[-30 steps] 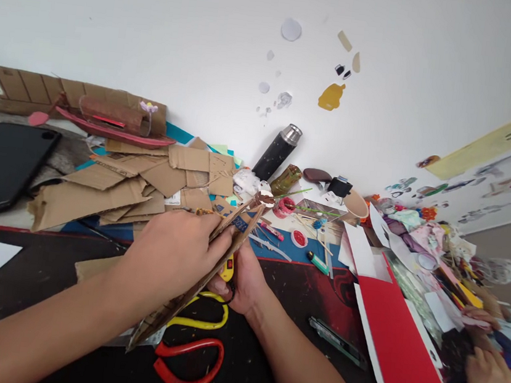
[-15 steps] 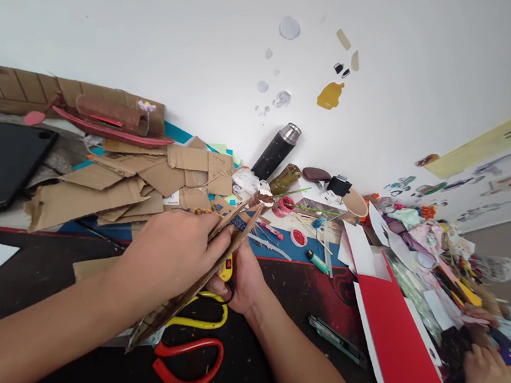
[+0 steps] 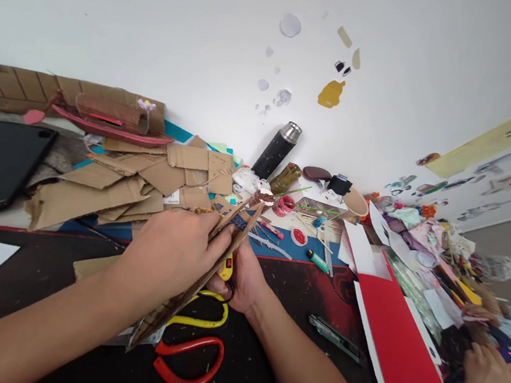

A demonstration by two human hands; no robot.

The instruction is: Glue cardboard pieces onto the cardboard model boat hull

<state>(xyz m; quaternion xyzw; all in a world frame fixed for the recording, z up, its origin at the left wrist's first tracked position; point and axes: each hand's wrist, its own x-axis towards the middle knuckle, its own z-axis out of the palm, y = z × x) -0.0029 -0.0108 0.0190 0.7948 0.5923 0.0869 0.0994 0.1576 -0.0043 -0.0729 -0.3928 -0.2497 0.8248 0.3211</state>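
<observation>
My left hand (image 3: 175, 237) is closed on a long, boat-shaped cardboard piece (image 3: 176, 303), its fingers over the upper edge. The piece slants from the lower left up toward the middle, and a dark blue printed patch shows inside it. Under its right side my right hand (image 3: 245, 277) is wrapped round a yellow hot glue gun (image 3: 226, 267) with a red switch and black cord. The cardboard hides most of the glue gun, including its nozzle. Below lie scissors (image 3: 190, 362) with one yellow and one red handle, blades covered by the cardboard.
Cardboard scraps (image 3: 97, 187) are heaped at the left, before a red model boat (image 3: 114, 124) and a black phone (image 3: 0, 166). A black thermos (image 3: 276, 150) leans by the wall. Rightward lie a utility knife (image 3: 335, 338) and a red folder (image 3: 399, 333); another person's hand (image 3: 487, 372) works there.
Both hands keep nearly the same hold on the cardboard piece and the glue gun. The view has shifted very slightly; nothing was let go or taken hold of.
</observation>
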